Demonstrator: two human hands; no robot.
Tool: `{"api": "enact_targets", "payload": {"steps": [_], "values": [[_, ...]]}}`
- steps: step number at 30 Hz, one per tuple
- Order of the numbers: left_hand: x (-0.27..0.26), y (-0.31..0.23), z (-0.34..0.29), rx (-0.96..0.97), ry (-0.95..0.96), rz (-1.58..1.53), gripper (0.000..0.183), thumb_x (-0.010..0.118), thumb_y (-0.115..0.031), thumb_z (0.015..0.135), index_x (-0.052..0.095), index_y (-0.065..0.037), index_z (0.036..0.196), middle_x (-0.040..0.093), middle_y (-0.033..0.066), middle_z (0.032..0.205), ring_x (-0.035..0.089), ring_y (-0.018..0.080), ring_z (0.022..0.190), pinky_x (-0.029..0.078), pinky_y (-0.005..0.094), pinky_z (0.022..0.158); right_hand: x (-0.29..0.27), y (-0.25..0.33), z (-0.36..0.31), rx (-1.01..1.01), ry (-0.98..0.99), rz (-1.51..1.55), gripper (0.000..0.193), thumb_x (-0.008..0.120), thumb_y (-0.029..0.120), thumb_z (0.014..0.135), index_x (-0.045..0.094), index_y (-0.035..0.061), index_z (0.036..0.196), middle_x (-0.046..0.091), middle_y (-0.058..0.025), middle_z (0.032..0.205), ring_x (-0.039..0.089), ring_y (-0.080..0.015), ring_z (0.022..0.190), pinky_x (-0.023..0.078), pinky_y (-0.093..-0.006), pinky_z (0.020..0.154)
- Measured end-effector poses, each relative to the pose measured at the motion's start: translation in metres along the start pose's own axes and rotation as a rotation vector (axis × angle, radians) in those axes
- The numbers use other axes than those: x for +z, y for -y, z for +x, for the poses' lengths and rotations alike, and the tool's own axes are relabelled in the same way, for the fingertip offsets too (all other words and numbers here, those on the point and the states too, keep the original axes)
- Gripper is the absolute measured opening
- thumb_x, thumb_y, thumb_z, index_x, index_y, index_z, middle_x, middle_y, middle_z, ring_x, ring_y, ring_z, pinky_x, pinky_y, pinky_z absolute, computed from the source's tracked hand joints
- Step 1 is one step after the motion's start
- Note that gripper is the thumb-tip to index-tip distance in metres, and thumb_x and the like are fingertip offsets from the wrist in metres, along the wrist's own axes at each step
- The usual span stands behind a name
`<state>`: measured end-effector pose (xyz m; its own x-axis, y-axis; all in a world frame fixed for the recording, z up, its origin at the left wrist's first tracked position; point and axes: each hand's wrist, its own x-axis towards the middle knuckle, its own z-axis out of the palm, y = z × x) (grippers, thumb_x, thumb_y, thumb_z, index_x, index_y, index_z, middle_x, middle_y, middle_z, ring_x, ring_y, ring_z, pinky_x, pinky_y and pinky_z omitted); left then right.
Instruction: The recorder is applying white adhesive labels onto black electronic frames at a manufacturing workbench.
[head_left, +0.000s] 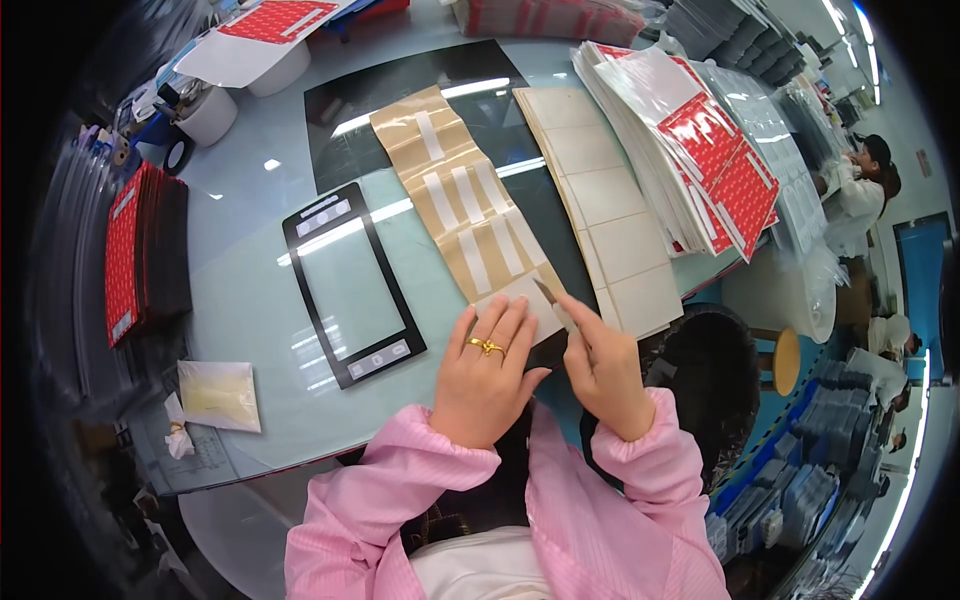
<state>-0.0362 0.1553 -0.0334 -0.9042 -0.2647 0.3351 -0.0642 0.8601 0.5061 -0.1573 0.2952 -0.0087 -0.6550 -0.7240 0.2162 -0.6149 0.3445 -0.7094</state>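
Note:
My left hand (487, 370), with a gold ring on one finger, lies flat with its fingers stretched over a pale rectangular piece (540, 309) at the near end of a long tan backing sheet (414, 130). Several white strips sit on that sheet. A slim craft knife (564, 317) is gripped in my right hand (612, 370), its blade pointing away from me over the pale piece. Left of the sheet lies a clear panel with a black frame (412, 338). To the right is a stack of cream sheets (625, 230) marked off in rectangles.
A dark mat (340, 115) lies partly under the tan sheet. Red-and-white sheets (725, 165) are piled at right, red-faced panels (150, 250) stand at left. A small bag (220, 395) rests near the front left edge. Beyond the right edge is a black bin (705, 385).

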Motion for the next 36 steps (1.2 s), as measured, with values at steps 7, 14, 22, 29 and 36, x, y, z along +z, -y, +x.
{"api": "enact_targets", "payload": {"steps": [7,14,22,29,36], "values": [[0.001,0.001,0.001,-0.013,0.043,0.005,0.060,0.082,-0.026,0.080,0.063,-0.004,0.133,0.057,0.0103,0.147,0.050,0.0306,0.140,0.037,0.0503,0.118,0.009,-0.014,-0.003,-0.099,-0.034,-0.123,0.048,0.063,-0.002,0.083,0.066,0.0013,0.131,0.066,-0.0131,0.071,0.064,-0.0296,0.057,0.050,-0.0396,0.053],[0.002,0.002,0.001,-0.006,0.042,0.007,0.061,0.082,-0.026,0.081,0.063,-0.004,0.134,0.058,0.0106,0.147,0.051,0.0312,0.139,0.037,0.0505,0.117,0.009,-0.015,0.002,-0.148,-0.026,-0.164,0.050,0.064,-0.008,0.082,0.069,0.0018,0.130,0.061,-0.0126,0.065,0.060,-0.0247,0.050,0.047,-0.0348,0.050],[0.003,0.002,0.002,-0.006,0.040,0.019,0.059,0.082,-0.026,0.082,0.063,-0.004,0.134,0.059,0.0109,0.147,0.052,0.0311,0.139,0.038,0.0504,0.117,0.012,-0.017,0.005,-0.181,-0.031,-0.175,0.052,0.065,-0.008,0.080,0.070,0.0029,0.130,0.061,-0.0108,0.064,0.060,-0.0242,0.050,0.046,-0.0349,0.049],[0.003,0.001,0.003,-0.008,0.035,0.017,0.059,0.081,-0.025,0.082,0.064,-0.004,0.135,0.060,0.0110,0.145,0.053,0.0315,0.138,0.039,0.0505,0.116,0.016,-0.015,0.006,-0.194,-0.038,-0.196,0.053,0.067,-0.008,0.078,0.068,0.0022,0.130,0.060,-0.0104,0.063,0.060,-0.0245,0.050,0.047,-0.0359,0.049],[0.002,0.000,0.004,-0.024,0.028,0.001,0.057,0.080,-0.023,0.081,0.065,-0.004,0.133,0.061,0.0114,0.144,0.054,0.0321,0.137,0.041,0.0510,0.115,0.018,-0.016,0.008,-0.205,-0.030,-0.233,0.053,0.067,-0.007,0.078,0.068,0.0022,0.130,0.060,-0.0101,0.063,0.061,-0.0252,0.051,0.048,-0.0365,0.050]]}}
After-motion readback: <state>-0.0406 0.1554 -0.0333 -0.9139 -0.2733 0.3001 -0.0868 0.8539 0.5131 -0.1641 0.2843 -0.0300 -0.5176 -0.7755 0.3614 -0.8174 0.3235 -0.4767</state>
